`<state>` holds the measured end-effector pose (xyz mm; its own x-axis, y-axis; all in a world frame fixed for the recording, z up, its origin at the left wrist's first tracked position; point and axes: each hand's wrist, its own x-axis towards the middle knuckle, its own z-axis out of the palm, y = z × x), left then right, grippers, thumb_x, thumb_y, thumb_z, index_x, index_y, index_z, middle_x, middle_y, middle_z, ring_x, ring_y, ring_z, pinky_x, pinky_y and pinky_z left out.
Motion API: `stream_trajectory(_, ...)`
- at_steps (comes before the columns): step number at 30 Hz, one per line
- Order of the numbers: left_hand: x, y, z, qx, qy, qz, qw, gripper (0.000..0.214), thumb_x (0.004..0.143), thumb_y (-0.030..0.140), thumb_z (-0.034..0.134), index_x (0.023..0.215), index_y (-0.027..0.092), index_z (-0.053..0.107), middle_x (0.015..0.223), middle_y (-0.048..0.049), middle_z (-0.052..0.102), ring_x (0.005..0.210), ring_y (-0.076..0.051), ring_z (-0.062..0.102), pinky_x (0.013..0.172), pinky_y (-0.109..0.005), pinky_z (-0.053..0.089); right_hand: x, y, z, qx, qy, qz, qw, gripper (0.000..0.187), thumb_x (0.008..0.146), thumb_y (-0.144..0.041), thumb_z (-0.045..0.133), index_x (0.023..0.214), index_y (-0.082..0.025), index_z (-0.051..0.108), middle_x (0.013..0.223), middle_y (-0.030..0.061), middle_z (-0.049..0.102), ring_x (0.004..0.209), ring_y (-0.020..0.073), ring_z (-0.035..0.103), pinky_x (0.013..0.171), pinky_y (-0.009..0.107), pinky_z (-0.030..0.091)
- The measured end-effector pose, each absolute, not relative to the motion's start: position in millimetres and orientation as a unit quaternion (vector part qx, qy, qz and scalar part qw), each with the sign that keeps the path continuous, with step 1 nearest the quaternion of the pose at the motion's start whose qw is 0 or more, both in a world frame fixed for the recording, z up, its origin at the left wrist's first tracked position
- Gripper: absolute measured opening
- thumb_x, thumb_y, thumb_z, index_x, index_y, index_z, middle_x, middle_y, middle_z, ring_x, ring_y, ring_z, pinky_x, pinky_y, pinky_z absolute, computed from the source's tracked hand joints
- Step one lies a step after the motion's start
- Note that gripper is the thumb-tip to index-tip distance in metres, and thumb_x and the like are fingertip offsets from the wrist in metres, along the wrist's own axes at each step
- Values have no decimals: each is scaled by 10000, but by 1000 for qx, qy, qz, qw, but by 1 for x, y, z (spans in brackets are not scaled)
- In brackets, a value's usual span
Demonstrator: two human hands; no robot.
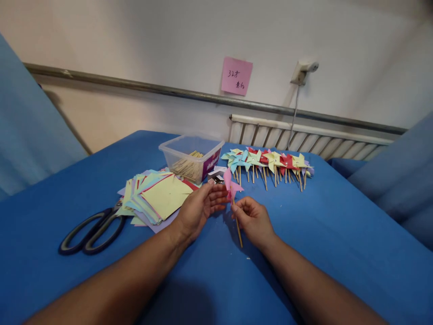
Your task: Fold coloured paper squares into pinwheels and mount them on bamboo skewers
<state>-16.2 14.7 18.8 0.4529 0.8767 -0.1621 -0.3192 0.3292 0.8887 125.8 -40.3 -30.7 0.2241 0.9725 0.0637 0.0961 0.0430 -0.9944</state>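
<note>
A pink paper pinwheel [231,186] on a thin wooden stick stands tilted between my hands. My right hand [252,220] pinches the stick a little below the paper blades. My left hand [206,205] is open, fingers stretched out, with its fingertips beside the pinwheel's blades; whether they touch I cannot tell. Just behind my left fingertips sits a small box [217,174], partly hidden, with tiny shiny pieces in it. To the left of my left hand lies a stack of coloured paper squares [167,196], yellow on top, with cuts running in from the corners.
Dark-handled scissors [91,232] lie left of the paper, blades hidden under it. A clear plastic box [191,158] holds wooden sticks. Several finished pinwheels [270,160] lie in a row at the back right of the blue-covered table [321,234]. Behind are a radiator [324,142] and a wall pipe [162,90].
</note>
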Motion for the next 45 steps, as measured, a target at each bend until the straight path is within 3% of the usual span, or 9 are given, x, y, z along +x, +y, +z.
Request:
stream_trajectory(5, -15, 17, 15, 483, 373, 432, 665, 312, 671, 306, 759, 911, 132, 663, 922, -97, 710, 792, -167, 642, 707, -272, 468, 122, -41, -27, -524, -470, 426, 569, 271, 779, -426, 607, 690, -177, 548, 505, -54, 514, 418, 74, 403, 432, 213, 299)
stream_trajectory(11, -16, 19, 17, 513, 407, 499, 568, 418, 612, 308, 800, 971, 145, 664, 974, -82, 699, 898, -187, 626, 812, -298, 454, 119, -42, -20, -476, -454, 462, 595, 304, 743, -457, 641, 678, -172, 560, 491, -56, 526, 384, 59, 403, 415, 200, 287)
stream_trajectory(17, -17, 17, 14, 496, 375, 448, 643, 407, 682, 391, 741, 998, 146, 667, 1030, -108, 685, 921, -214, 615, 808, -333, 441, 117, -42, -20, -464, -441, 493, 590, 302, 742, -462, 648, 702, -172, 576, 587, -18, 626, 380, 52, 405, 414, 202, 298)
stream_trajectory(21, -19, 19, 12, 437, 381, 478, 660, 357, 719, 420, 702, 983, 182, 666, 1038, -76, 672, 984, -204, 595, 817, -310, 426, 117, -42, -18, -453, -425, 508, 597, 310, 737, -465, 656, 696, -170, 572, 607, -11, 636, 378, 44, 395, 403, 195, 284)
stream_trajectory(27, -17, 14, 14, 405, 336, 412, 744, 259, 747, 402, 679, 830, 157, 664, 804, -55, 670, 781, -174, 615, 736, -294, 454, 116, -41, -17, -455, -414, 502, 608, 338, 713, -484, 670, 689, -161, 574, 586, -16, 627, 368, 38, 398, 388, 184, 278)
stream_trajectory(32, -13, 2, 12, 467, 297, 393, 734, 234, 751, 360, 682, 734, 130, 640, 637, -29, 618, 554, -123, 534, 567, -252, 429, 110, -43, -21, -449, -421, 515, 597, 348, 704, -499, 685, 732, -170, 575, 602, -15, 650, 375, 53, 445, 393, 187, 318)
stream_trajectory(45, -13, -1, 13, 452, 347, 427, 702, 229, 722, 332, 717, 779, 142, 601, 587, 10, 576, 474, -106, 496, 454, -229, 398, 108, -44, -29, -443, -446, 535, 564, 343, 755, -485, 660, 767, -149, 588, 595, -5, 644, 381, 55, 464, 385, 182, 304)
